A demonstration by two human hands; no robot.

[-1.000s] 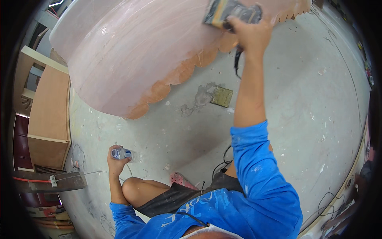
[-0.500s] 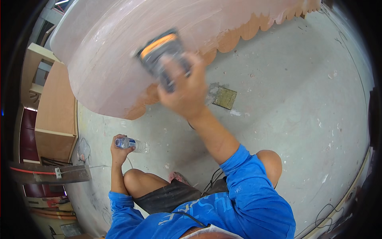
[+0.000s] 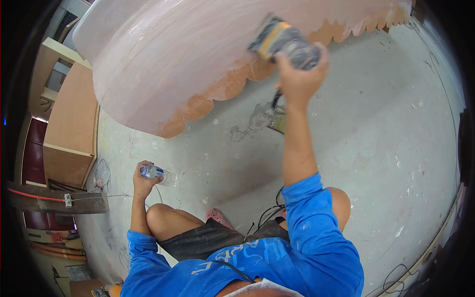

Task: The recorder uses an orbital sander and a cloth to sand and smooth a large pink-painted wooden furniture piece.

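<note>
My right hand (image 3: 303, 81) is wrapped round the body of a black and orange power sander (image 3: 289, 45), blurred by motion. The sander's flat front end lies at the surface of a large pale-pink coated panel (image 3: 163, 64), near its scalloped lower edge where bare brown wood shows. Whether the pad touches the surface cannot be made out. Low on the left, beside my knee, my left hand (image 3: 142, 184) grips a clear plastic bottle (image 3: 158, 174) with a blue label. The bottle is tilted, its neck end toward me.
A square greenish plate (image 3: 278, 122) lies on the grey, spotted floor (image 3: 376, 128), partly behind my right forearm. Plywood furniture (image 3: 71, 121) stands at the left, above a dark beam with a red hose (image 3: 42, 196). Cables (image 3: 269, 213) run near my feet.
My right hand has carried the sander to the right and slightly up along the panel. The left hand still holds the bottle, and the whole view has shifted a little.
</note>
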